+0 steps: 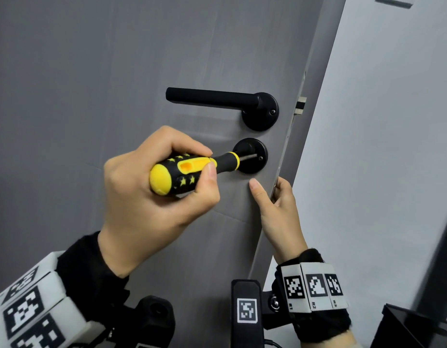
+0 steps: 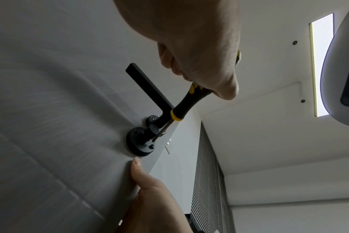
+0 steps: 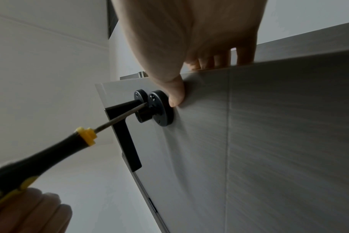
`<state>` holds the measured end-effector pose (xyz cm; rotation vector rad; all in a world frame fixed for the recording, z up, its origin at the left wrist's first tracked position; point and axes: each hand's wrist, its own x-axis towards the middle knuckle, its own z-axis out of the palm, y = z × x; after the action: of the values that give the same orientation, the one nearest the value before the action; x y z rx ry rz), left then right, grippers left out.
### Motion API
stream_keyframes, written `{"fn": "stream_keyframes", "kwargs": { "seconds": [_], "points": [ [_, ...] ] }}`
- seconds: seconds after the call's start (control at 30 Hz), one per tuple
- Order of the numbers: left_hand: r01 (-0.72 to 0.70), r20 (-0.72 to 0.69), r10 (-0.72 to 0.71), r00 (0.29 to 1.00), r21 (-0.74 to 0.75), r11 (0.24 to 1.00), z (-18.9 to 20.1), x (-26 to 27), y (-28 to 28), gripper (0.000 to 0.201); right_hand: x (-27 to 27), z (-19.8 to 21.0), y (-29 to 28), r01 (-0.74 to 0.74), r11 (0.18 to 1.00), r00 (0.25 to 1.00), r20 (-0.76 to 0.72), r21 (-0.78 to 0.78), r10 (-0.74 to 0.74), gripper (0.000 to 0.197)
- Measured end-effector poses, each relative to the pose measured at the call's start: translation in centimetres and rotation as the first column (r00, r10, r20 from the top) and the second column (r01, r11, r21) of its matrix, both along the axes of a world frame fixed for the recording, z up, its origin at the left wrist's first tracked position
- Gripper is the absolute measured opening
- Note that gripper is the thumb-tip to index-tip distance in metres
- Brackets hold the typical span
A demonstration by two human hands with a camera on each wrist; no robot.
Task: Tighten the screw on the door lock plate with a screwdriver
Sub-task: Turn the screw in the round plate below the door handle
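My left hand [image 1: 147,202] grips the yellow and black screwdriver [image 1: 192,169] round its handle, thumb and fingers curled on it. The steel shaft reaches right to the round black lock plate [image 1: 251,155] on the grey door [image 1: 117,84]. Its tip lies at the plate's right-hand screw [image 1: 260,158]; whether it sits in the screw head is unclear. In the right wrist view the tip meets the lock plate [image 3: 163,110] beside a small knob. My right hand [image 1: 275,209] holds the door's edge just below the plate, thumb [image 3: 175,94] on the face, fingers wrapped behind.
A black lever handle [image 1: 217,97] on its round rose sits just above the lock plate. The latch bolt [image 1: 300,105] sticks out of the door edge. A pale wall [image 1: 380,146] stands to the right, with a black box [image 1: 413,327] low at the right.
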<state>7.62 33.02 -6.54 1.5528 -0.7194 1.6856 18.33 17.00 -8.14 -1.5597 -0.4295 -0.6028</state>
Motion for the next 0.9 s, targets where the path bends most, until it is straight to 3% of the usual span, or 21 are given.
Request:
{"fn": "stream_keyframes", "kwargs": {
  "seconds": [0.9],
  "points": [
    [0.017,0.008,-0.018,1.000,0.006,1.000,-0.4,0.6,-0.1,0.010,0.5,-0.1,-0.3,-0.013,1.000,1.000,0.008,-0.009,0.013,0.034]
  ]
}}
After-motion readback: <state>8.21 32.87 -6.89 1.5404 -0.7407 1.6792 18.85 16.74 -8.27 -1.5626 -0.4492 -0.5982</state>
